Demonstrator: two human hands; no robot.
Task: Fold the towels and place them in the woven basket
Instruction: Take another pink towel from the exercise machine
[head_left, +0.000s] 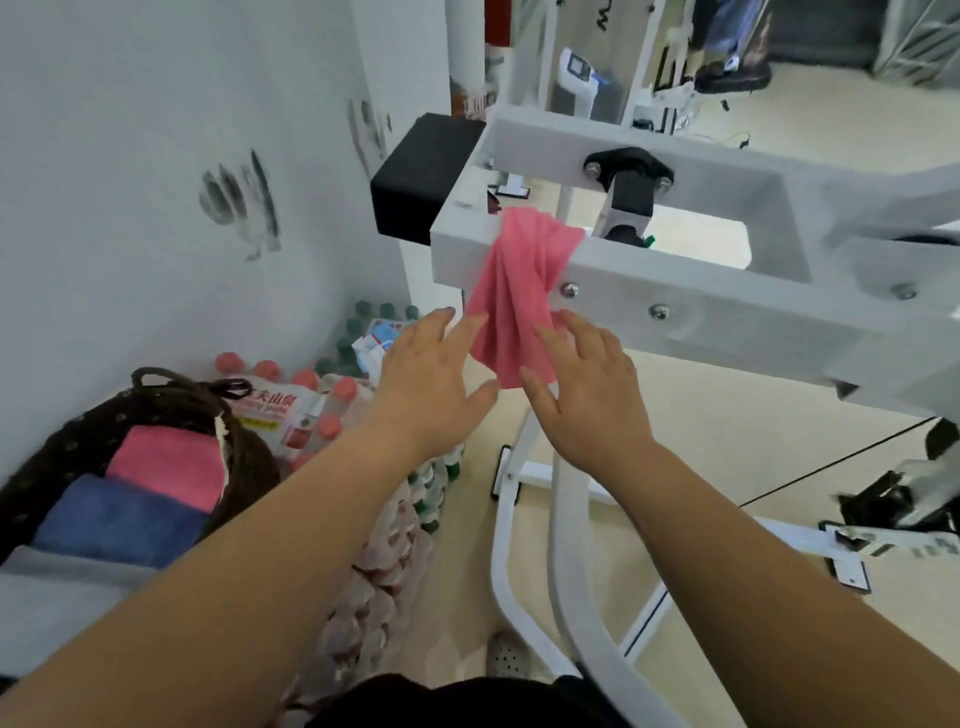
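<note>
Probably a gym or equipment room, the far end being blurred: a white bolted metal frame (675, 296) with a black pad (421, 176) stands just beyond the right hand (587, 389), shrink-wrapped packs of bottled water (306, 410) lie heaped against the wall (130, 130) below the left hand (431, 379), and pale floor (753, 431) spreads beyond both.

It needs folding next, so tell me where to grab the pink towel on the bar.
Pinch the towel at its free lower edge, left hand and right hand on opposite sides, coming from the front. It hangs bunched over the bar, its loose end facing you, so lifting up should clear it.
</note>
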